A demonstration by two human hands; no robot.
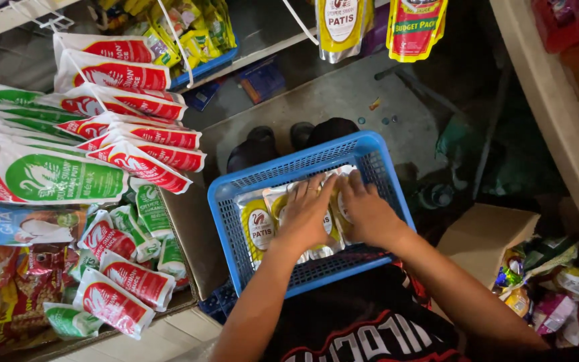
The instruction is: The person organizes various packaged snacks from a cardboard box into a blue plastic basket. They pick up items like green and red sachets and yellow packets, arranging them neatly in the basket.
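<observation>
A blue plastic basket (pixel 283 173) rests against my front, holding several silver-and-yellow sauce pouches (pixel 257 226). My left hand (pixel 306 214) lies flat on the pouches in the middle of the basket, fingers spread. My right hand (pixel 368 213) presses down beside it on the pouches at the right, touching the left hand. Neither hand grips a pouch; both lie palm-down on top of them.
Red-and-white (pixel 143 164) and green-and-white pouches (pixel 55 177) hang in rows at the left, over a cardboard box of more pouches (pixel 125 281). Two yellow pouches (pixel 340 23) hang overhead. A cardboard box (pixel 484 234) and snack packets (pixel 544 295) sit at the right. Dark shoes (pixel 263 144) stand on the concrete floor.
</observation>
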